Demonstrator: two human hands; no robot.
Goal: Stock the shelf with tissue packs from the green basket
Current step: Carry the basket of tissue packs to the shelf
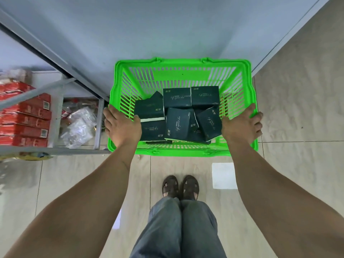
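A bright green plastic basket [182,61] sits in front of me, against a grey shelf [149,28]. Several dark green tissue packs [177,98] lie jumbled inside it. My left hand [122,126] grips the basket's left rim, fingers over the edge. On the opposite rim my right hand [243,124] is wrapped the same way. Whether the basket rests on the floor or hangs in my hands I cannot tell.
Red boxes [26,118] are stacked on a lower shelf at the left, beside clear plastic bags [78,125]. A grey metal shelf frame [55,150] juts out at left. My feet [180,187] stand on the tiled floor, near a white patch [224,175].
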